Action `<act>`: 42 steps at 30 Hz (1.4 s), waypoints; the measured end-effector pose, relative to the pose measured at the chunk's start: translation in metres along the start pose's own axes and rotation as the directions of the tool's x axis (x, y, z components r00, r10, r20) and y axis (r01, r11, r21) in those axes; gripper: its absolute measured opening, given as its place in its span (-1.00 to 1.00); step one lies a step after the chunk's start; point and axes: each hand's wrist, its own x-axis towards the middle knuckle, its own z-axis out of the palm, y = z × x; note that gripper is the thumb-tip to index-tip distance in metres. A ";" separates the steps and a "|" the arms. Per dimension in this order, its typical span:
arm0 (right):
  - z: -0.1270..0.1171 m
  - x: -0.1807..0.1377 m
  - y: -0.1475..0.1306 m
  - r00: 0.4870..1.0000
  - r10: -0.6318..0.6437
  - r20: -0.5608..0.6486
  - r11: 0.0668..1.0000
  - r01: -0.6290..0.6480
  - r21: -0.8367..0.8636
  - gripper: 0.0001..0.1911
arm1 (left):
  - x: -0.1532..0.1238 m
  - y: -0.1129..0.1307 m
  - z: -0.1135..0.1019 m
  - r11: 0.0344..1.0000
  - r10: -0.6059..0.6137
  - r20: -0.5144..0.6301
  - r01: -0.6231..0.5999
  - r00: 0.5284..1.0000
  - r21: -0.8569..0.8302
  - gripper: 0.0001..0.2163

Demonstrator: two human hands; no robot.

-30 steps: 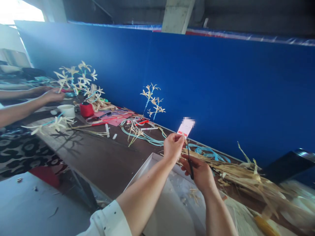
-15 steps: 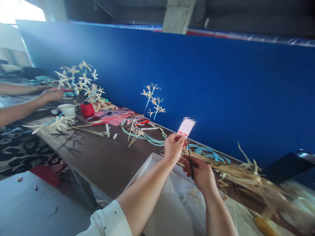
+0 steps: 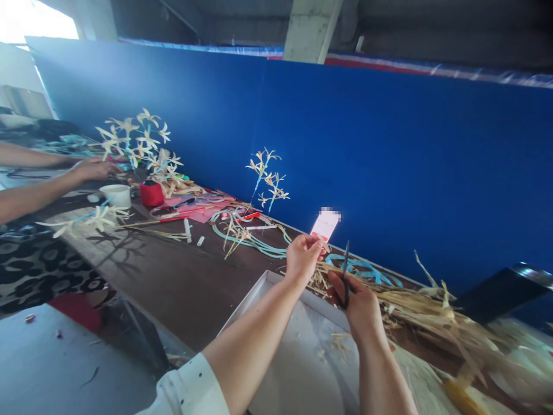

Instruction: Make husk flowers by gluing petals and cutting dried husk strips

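Observation:
My left hand (image 3: 303, 257) pinches a small white card (image 3: 325, 226) with a red band near its lower edge. Its upper end is blurred out. In my right hand (image 3: 360, 305) is a pair of dark scissors (image 3: 346, 268), its narrow blades pointing up. The scissors stand a little to the right of the card, apart from it. Both hands are over the far edge of a shallow white box (image 3: 244, 308), with a few pale scraps (image 3: 340, 346) inside.
Dry husk strips (image 3: 432, 314) and blue ribbon (image 3: 367, 266) lie on the right. Husk flowers (image 3: 261, 167) stand by the blue partition (image 3: 389, 150). Red thread (image 3: 151, 195), a white cup (image 3: 117, 196) and another person's hand (image 3: 95, 169) are on the left.
The scissors have moved right, away from the card, and now point more upright. My left hand still holds the card in nearly the same place.

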 end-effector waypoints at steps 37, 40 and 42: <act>0.007 -0.009 -0.013 0.994 -0.018 0.103 0.989 0.003 0.151 -0.59 | -0.006 -0.007 -0.001 0.966 0.037 0.207 -0.088 0.978 0.241 -0.83; 0.006 -0.008 -0.011 0.992 -0.036 0.117 0.988 0.017 0.156 -0.61 | -0.005 -0.009 -0.002 0.953 0.024 0.221 -0.089 0.975 0.290 -0.86; 0.006 -0.007 -0.009 0.991 -0.042 0.125 0.989 0.024 0.144 -0.60 | -0.004 -0.010 -0.003 0.947 0.018 0.235 -0.092 0.972 0.308 -0.87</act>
